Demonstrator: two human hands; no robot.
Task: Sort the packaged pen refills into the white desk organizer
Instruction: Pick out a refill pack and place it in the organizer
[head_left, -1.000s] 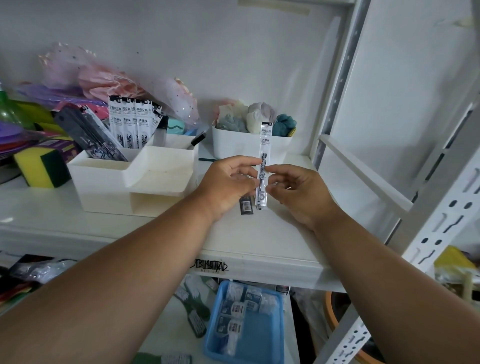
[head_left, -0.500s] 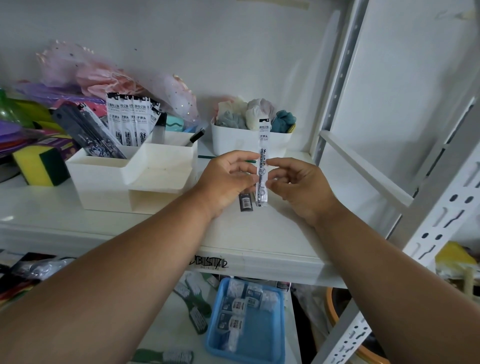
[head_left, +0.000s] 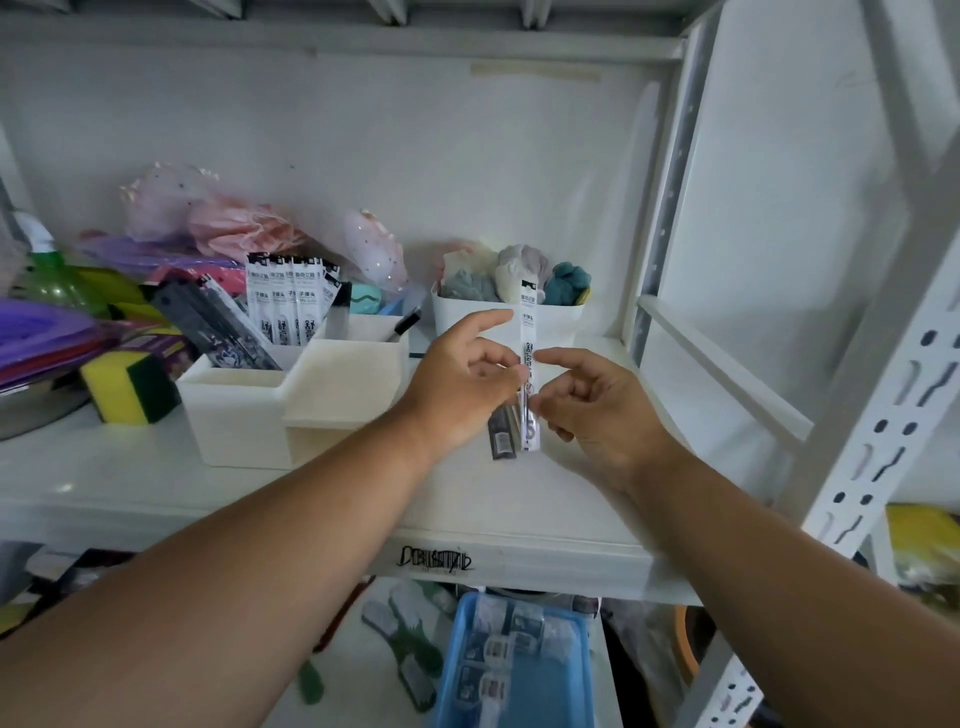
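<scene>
A white packaged pen refill (head_left: 528, 332) stands upright above the shelf, pinched near its middle by my left hand (head_left: 462, 382). My right hand (head_left: 597, 405) is just right of the refill with curled fingers close to it; whether it touches is unclear. A dark refill package (head_left: 502, 434) lies on the shelf below, partly hidden behind my hands. The white desk organizer (head_left: 249, 410) sits to the left. Several white refill packs (head_left: 288, 306) stand in its back compartment and dark packs (head_left: 218, 327) lean in its left compartment.
A white bin (head_left: 467, 317) of cloth items stands behind my hands. A yellow-green sponge (head_left: 127, 387) and colourful clutter lie at the left. The metal shelf upright (head_left: 670, 171) rises on the right. A blue tray (head_left: 519, 665) sits on the lower shelf.
The view has tilted up slightly. My left index finger has lifted and spread, and my right fingers have loosened around the upright refill.
</scene>
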